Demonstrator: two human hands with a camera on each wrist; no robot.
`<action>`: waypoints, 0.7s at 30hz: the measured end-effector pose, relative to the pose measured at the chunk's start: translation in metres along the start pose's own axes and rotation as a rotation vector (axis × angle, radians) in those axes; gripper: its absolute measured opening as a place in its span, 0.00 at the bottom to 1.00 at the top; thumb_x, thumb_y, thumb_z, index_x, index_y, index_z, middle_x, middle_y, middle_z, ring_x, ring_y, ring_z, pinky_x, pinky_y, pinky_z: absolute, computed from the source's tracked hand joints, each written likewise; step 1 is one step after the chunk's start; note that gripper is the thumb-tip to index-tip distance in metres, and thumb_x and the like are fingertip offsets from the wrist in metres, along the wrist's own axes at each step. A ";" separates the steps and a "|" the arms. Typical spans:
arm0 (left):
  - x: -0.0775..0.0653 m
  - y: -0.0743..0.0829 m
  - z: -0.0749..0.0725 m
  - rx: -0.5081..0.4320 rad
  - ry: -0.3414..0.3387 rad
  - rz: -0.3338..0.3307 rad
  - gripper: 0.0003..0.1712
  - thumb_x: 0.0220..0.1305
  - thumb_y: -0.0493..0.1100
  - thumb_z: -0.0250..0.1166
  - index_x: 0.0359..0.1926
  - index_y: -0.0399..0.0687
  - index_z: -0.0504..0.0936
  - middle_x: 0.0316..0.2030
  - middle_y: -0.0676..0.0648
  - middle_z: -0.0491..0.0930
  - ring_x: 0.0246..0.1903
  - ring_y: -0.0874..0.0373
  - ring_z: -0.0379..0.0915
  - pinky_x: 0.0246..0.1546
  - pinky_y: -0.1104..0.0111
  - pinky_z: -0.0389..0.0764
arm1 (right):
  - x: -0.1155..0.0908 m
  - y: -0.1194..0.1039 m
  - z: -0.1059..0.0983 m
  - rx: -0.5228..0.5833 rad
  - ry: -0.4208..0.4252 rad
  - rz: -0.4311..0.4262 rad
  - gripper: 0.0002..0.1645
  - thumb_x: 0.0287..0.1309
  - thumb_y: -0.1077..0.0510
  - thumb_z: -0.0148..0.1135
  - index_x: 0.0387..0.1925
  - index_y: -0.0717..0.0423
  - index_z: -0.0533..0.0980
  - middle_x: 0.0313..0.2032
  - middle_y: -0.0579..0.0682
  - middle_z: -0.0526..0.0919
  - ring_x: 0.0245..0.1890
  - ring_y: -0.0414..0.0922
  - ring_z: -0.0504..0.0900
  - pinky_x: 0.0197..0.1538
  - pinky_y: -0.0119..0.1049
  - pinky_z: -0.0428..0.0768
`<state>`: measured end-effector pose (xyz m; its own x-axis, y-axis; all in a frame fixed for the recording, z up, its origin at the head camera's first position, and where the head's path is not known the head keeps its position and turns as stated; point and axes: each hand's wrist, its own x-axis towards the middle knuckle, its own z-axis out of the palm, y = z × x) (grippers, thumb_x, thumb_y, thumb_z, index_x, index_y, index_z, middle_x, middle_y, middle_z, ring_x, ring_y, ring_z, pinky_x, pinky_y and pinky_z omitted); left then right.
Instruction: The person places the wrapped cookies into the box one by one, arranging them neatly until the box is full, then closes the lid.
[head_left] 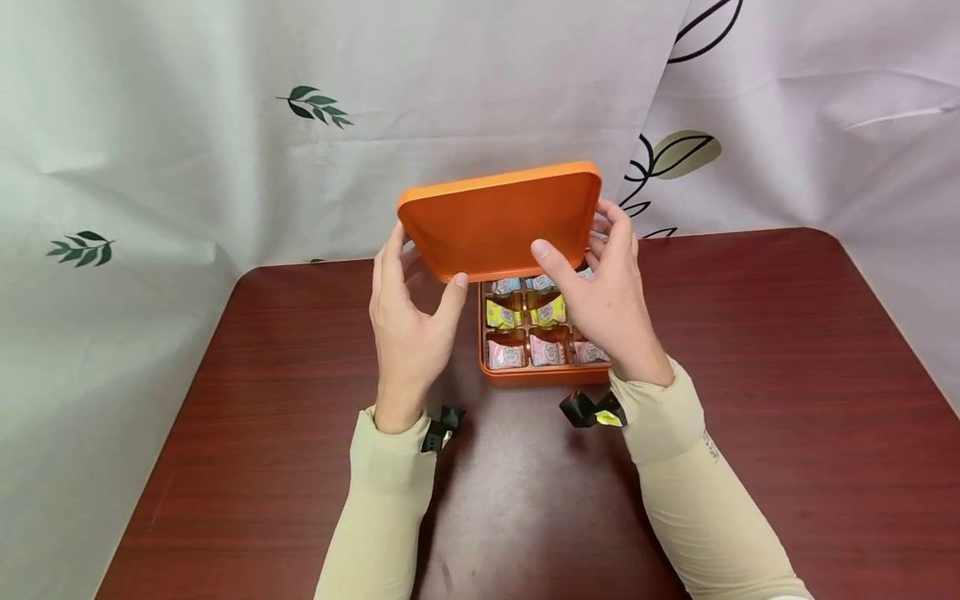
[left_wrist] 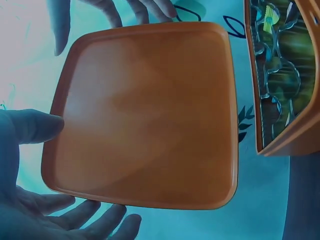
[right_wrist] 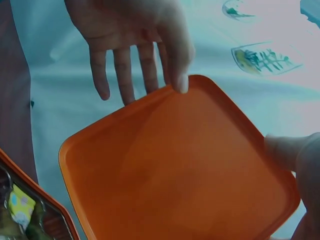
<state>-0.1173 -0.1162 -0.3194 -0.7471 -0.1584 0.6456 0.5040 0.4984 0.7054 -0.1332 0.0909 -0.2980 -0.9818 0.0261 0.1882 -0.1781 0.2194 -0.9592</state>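
Note:
An orange lid (head_left: 498, 221) is raised and tilted over the back of an orange box (head_left: 543, 378), its hollow inner side facing me. My left hand (head_left: 408, 333) holds its left side, thumb at the lower edge and fingers behind. On the right side, my right hand (head_left: 617, 304) grips it, the thumb over the inner face. The box's divided tray carries wrapped sweets in rows: pink ones (head_left: 506, 354) in front, yellow ones (head_left: 549, 311) in the middle, blue ones (head_left: 507, 285) at the back. The lid and right hand cover part of the tray.
The box stands on a dark red wooden table (head_left: 285, 433) near its back edge. Behind the table hangs a pale curtain (head_left: 187, 125) printed with leaves. Small black devices are strapped on the left wrist (head_left: 442, 429) and right wrist (head_left: 592, 409).

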 end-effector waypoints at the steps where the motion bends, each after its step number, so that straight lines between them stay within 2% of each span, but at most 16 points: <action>1: 0.000 0.000 0.001 -0.005 0.000 -0.001 0.43 0.61 0.43 0.69 0.75 0.47 0.64 0.65 0.49 0.71 0.56 0.50 0.76 0.57 0.58 0.75 | 0.000 -0.001 -0.002 -0.001 -0.003 0.000 0.51 0.62 0.45 0.68 0.76 0.50 0.50 0.68 0.55 0.57 0.69 0.47 0.65 0.71 0.42 0.62; 7: -0.003 0.002 0.008 -0.038 -0.001 -0.037 0.41 0.60 0.39 0.69 0.73 0.43 0.65 0.66 0.48 0.71 0.60 0.51 0.74 0.59 0.58 0.74 | 0.002 -0.001 -0.010 -0.008 -0.012 0.013 0.48 0.64 0.44 0.65 0.75 0.50 0.50 0.70 0.54 0.58 0.71 0.44 0.65 0.70 0.49 0.62; 14: -0.005 0.003 0.015 -0.161 0.002 -0.049 0.40 0.57 0.31 0.70 0.70 0.34 0.65 0.65 0.38 0.69 0.63 0.46 0.72 0.64 0.56 0.70 | 0.005 0.001 -0.015 0.009 -0.016 0.001 0.43 0.69 0.42 0.58 0.75 0.52 0.51 0.65 0.55 0.70 0.66 0.45 0.71 0.67 0.44 0.67; 17: -0.007 0.004 0.016 -0.172 -0.002 -0.086 0.38 0.59 0.34 0.71 0.68 0.34 0.65 0.64 0.40 0.69 0.65 0.51 0.71 0.66 0.59 0.69 | 0.005 0.002 -0.018 -0.014 -0.008 0.009 0.39 0.71 0.40 0.55 0.75 0.50 0.57 0.61 0.55 0.75 0.61 0.45 0.74 0.64 0.41 0.67; 21: -0.009 0.004 0.018 -0.175 -0.017 -0.113 0.37 0.63 0.43 0.70 0.67 0.37 0.63 0.64 0.42 0.68 0.66 0.55 0.69 0.66 0.62 0.69 | 0.005 0.002 -0.021 -0.019 0.024 0.016 0.33 0.72 0.37 0.52 0.69 0.51 0.66 0.53 0.55 0.79 0.51 0.44 0.73 0.54 0.38 0.66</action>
<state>-0.1165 -0.0978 -0.3278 -0.8094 -0.1897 0.5557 0.4833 0.3224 0.8139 -0.1374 0.1122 -0.2944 -0.9825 0.0529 0.1785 -0.1612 0.2375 -0.9579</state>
